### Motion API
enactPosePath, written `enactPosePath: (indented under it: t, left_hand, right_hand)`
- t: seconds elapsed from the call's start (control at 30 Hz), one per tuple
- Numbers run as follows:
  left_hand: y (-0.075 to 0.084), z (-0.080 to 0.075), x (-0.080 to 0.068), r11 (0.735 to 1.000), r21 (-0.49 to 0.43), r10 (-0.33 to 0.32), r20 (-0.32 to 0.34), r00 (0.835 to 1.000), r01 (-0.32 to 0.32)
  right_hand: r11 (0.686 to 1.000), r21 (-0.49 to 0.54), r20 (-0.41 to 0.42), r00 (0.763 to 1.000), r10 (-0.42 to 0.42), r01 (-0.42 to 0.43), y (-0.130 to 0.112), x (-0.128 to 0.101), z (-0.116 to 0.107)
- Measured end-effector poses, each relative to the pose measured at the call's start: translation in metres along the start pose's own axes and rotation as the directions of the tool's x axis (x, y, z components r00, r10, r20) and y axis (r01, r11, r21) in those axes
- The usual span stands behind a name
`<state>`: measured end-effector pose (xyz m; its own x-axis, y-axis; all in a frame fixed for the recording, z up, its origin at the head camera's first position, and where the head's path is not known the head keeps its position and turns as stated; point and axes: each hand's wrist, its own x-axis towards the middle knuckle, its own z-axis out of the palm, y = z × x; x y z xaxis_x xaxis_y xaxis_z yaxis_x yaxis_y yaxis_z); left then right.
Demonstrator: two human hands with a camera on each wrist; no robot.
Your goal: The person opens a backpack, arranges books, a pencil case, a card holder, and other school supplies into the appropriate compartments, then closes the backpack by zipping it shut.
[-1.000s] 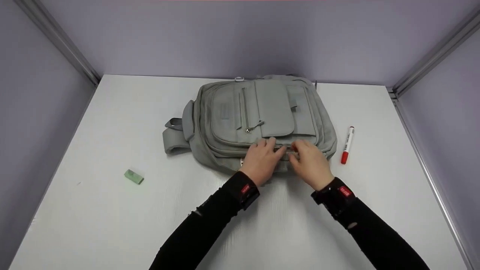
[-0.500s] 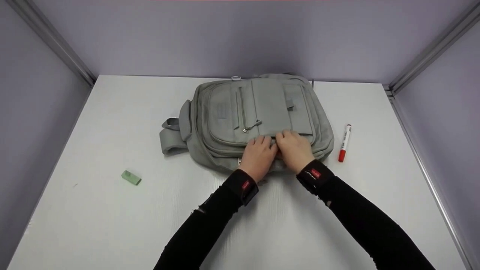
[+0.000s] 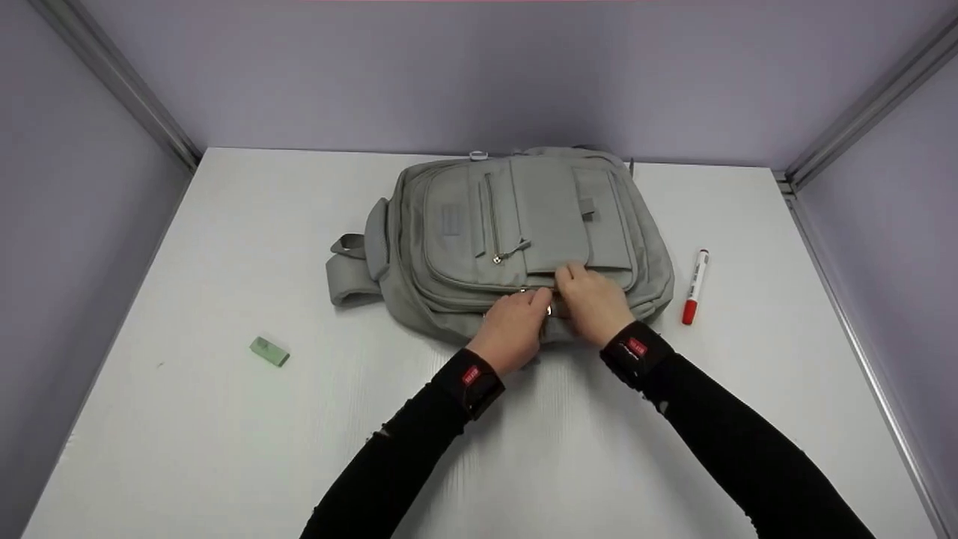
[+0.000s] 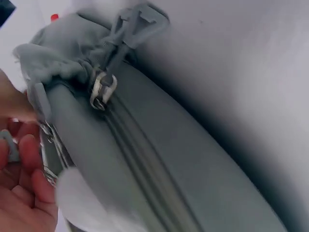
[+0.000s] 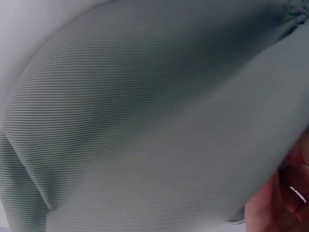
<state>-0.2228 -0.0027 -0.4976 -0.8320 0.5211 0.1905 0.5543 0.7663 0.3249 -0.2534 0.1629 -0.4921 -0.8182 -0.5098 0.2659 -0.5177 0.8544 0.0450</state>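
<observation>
A grey backpack [image 3: 524,224] lies flat on the white table [image 3: 224,449], front pockets up. Both hands meet at its near edge. My left hand [image 3: 516,326] has curled fingers and pinches a small grey zipper tab [image 4: 7,145]; the left wrist view shows its fingertips [image 4: 29,150] beside the zipper track. A metal zipper pull [image 4: 101,92] hangs further along that track. My right hand [image 3: 595,299] grips the backpack's fabric just right of the left hand. In the right wrist view, ribbed grey backpack fabric [image 5: 145,121] fills the frame, with fingers [image 5: 289,203] at the lower right.
A red-capped marker [image 3: 694,287] lies on the table right of the backpack. A small green eraser [image 3: 269,351] sits at the left. The backpack's strap [image 3: 348,269] sticks out to the left. Purple walls enclose the table on three sides.
My right hand has slid left along the backpack's near edge until it meets the left hand. The left hand has pulled back slightly toward me.
</observation>
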Motion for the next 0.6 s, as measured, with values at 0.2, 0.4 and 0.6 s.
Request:
enactPosePath:
  t: [0.2,0.4,0.6]
  left_hand:
    - [-0.016,-0.006,-0.010,0.996,-0.068,-0.056,0.015,0.998,0.057]
    - [-0.029,-0.015,-0.020,0.992,-0.094,-0.076,0.033,0.997,0.079]
    - [-0.046,-0.023,-0.033,0.994,-0.092,-0.055,-0.021,0.998,0.052]
  right_hand:
    - [0.999,0.035,0.033,0.999,-0.014,0.013,0.006,-0.003,-0.001]
    - [0.998,0.067,0.063,0.998,-0.012,0.008,0.014,-0.004,-0.003]
    - [0.997,0.074,0.083,0.996,0.022,-0.028,0.034,-0.008,-0.006]
